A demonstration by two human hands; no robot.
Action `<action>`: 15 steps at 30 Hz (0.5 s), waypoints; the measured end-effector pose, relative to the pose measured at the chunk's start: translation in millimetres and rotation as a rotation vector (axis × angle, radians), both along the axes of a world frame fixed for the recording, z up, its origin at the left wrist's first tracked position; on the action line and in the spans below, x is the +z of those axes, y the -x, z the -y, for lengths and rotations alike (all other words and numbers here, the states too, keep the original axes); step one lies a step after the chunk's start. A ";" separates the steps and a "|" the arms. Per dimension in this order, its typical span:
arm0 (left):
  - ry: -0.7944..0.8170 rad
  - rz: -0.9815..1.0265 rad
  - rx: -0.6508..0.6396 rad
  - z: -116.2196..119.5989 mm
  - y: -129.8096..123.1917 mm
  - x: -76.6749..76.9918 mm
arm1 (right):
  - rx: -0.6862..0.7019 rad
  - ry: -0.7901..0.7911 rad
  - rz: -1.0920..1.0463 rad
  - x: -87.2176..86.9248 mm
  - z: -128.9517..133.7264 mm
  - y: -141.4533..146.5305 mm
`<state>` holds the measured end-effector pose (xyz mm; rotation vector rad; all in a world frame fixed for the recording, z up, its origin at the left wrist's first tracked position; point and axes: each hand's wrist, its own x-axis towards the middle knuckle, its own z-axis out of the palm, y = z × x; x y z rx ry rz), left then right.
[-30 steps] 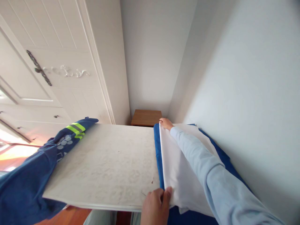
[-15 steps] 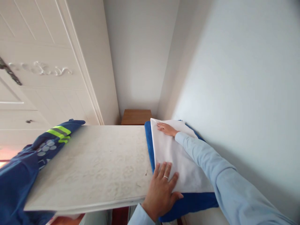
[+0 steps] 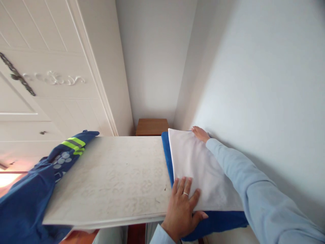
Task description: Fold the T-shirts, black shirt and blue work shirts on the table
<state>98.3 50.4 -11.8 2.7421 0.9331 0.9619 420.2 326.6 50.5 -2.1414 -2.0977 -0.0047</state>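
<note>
A white cloth (image 3: pixel 203 176) lies spread over a blue cloth (image 3: pixel 168 159) at the right end of the pale board (image 3: pixel 116 173). My left hand (image 3: pixel 181 205) rests flat on the white cloth's near left corner, fingers apart, a ring on one finger. At the cloth's far edge, by the wall, my right hand (image 3: pixel 201 134) is stretched out with its fingers extended, touching the cloth. Blue shows along the left side and below the near edge of the white cloth.
A dark blue garment (image 3: pixel 38 189) with yellow-green stripes hangs over the board's left end. White cabinets (image 3: pixel 76 64) stand at the left, a brown wooden box-like piece (image 3: pixel 152 126) beyond the far edge. The wall (image 3: pixel 266 84) borders the right side.
My right hand has slid right across the white cloth, from its far left corner to the far edge near the wall. My left hand stays on the near corner. The view has shifted slightly left.
</note>
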 end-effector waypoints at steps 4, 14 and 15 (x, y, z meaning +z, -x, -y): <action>-0.014 -0.003 0.004 2.0 -2.4 -0.8 | 0.003 0.051 0.016 -3.3 26.5 -16.6; -0.086 -0.006 0.317 26.3 2.3 -8.1 | 0.030 -0.050 0.009 5.0 57.0 40.0; -0.091 -0.004 0.321 30.5 4.9 -9.3 | 0.109 -0.053 -0.013 3.2 70.0 52.7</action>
